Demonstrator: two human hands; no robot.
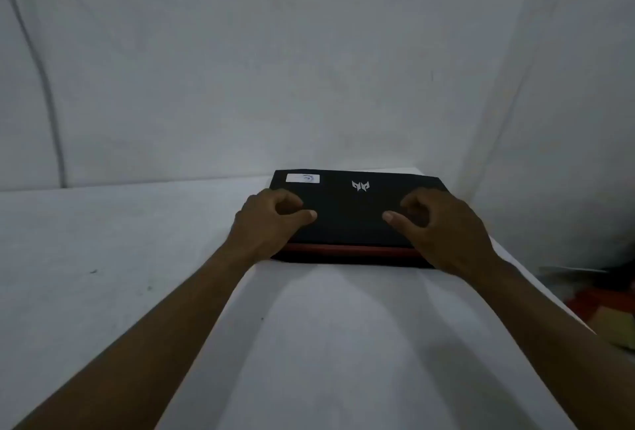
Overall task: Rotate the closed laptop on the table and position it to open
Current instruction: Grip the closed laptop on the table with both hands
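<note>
The closed black laptop (350, 209) is laid at the table's (103, 258) far right, long axis left-right, red-trimmed edge near. The left hand (271, 220) and right hand (439, 223) are rested on its lid (fingers curled, thumbs extended, nothing pinched), equally near.

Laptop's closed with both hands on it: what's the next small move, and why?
Probably turn the laptop flat on the table. Its red-trimmed edge, likely the hinge side, faces the person. The left hand and right hand rest on the lid near either side, placed to pivot it.
</note>
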